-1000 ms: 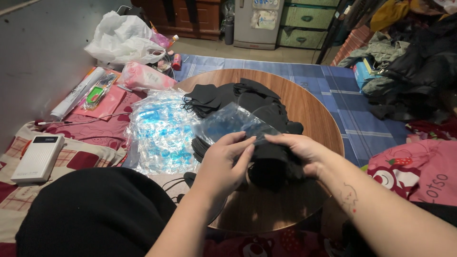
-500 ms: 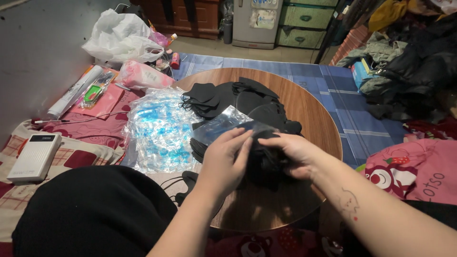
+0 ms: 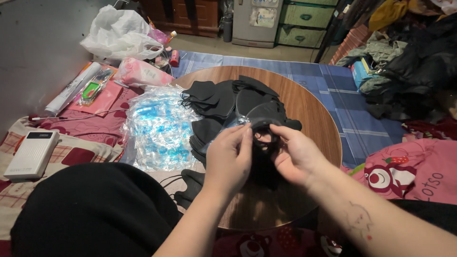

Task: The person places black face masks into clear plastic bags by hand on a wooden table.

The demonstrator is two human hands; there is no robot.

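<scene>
My left hand (image 3: 228, 159) and my right hand (image 3: 294, 153) meet over the round wooden table (image 3: 314, 114). Together they pinch the mouth of a clear plastic bag (image 3: 259, 124) with black face masks stuffed inside it. The bag hangs between my fingers, just above the table. Behind it lies a loose pile of black face masks (image 3: 223, 100). Another black mask (image 3: 190, 188) lies at the table's near left edge.
A heap of clear blue-printed plastic bags (image 3: 159, 126) covers the table's left side. A white power bank (image 3: 31, 154) lies on the blanket at left. A white plastic bag (image 3: 119, 35), a pink packet (image 3: 138, 74) and a rolled sheet (image 3: 71, 90) sit beyond. Dark clothes (image 3: 419, 66) are piled at right.
Both hands have lifted the bag of masks upward and brought its mouth together between the fingertips. The view has shifted slightly.
</scene>
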